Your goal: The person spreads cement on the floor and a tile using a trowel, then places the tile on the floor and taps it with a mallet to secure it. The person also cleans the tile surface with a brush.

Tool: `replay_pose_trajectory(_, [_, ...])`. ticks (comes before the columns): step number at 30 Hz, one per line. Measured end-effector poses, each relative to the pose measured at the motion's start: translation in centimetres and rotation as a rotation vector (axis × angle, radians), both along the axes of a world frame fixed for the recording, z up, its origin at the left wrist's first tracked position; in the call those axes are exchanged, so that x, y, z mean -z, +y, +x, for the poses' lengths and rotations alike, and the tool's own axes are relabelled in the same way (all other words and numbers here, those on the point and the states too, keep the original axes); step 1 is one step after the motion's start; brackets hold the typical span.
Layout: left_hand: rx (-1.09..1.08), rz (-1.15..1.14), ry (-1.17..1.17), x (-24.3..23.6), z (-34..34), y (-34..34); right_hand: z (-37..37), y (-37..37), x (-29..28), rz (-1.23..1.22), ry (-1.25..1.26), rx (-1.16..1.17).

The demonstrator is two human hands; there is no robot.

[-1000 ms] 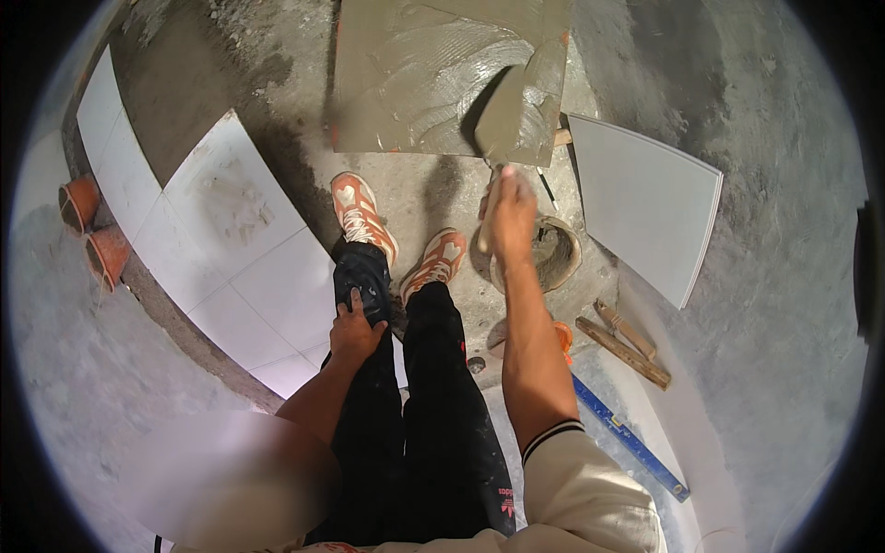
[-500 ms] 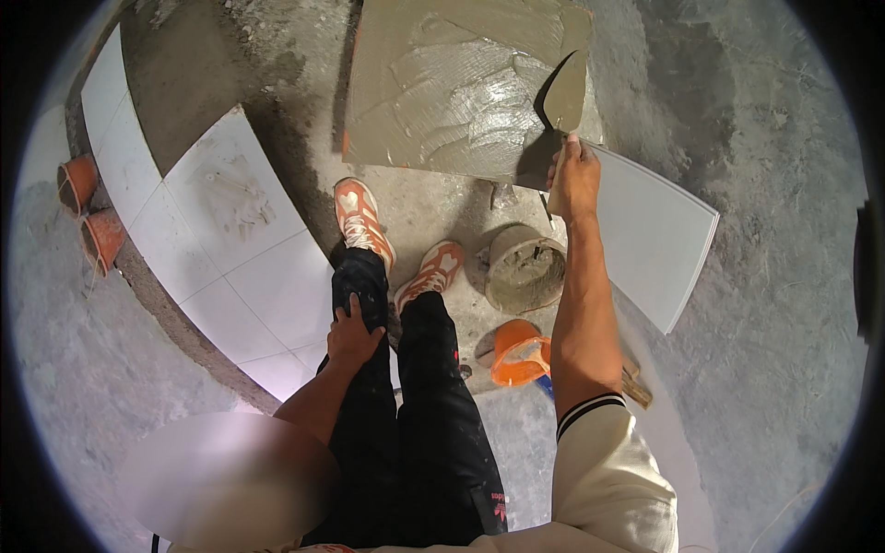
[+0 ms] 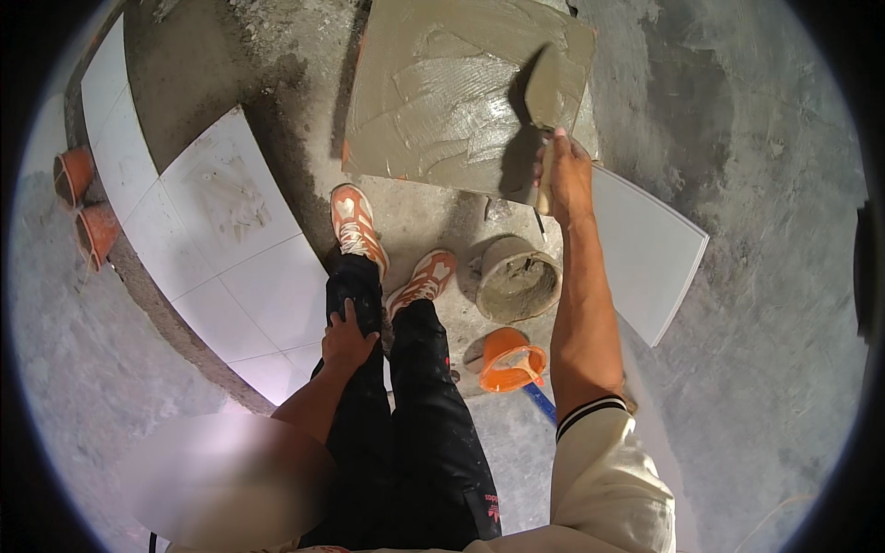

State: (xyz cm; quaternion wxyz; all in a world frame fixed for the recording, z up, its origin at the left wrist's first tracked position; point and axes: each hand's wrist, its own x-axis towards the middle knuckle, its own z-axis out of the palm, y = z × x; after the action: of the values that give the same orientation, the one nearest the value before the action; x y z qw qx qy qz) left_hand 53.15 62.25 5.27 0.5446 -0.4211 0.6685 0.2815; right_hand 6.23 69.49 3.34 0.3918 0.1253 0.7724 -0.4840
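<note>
With the right hand (image 3: 567, 175) gripping the trowel (image 3: 544, 101) over the mortar-coated tile (image 3: 442, 101) on the floor, left hand (image 3: 346, 339) spread flat on the knee, keep the blade low and strokes even.

Trowel (image 3: 546, 92) on mortared tile (image 3: 442, 101), bucket (image 3: 516, 278) before it, laid tiles (image 3: 217, 249) left
</note>
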Motion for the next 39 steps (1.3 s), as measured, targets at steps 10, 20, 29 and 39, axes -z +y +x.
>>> replay_pose_trajectory(10, [-0.038,0.003,-0.005,-0.1,-0.5,-0.2,-4.1,-4.8,-2.8,0.089,0.073,-0.227])
replay_pose_trajectory(20, [-0.060,0.030,0.002,-0.2,-1.0,-0.8,-12.5,-4.3,-3.1,0.395,0.263,-0.422])
replay_pose_trajectory(29, [-0.019,0.005,-0.007,-0.1,-1.0,-0.6,-6.7,-12.5,-0.6,-0.068,0.150,-0.603])
replay_pose_trajectory(39, [-0.026,0.014,0.011,0.0,-0.4,-0.6,-7.7,1.6,0.9,0.123,0.280,0.045])
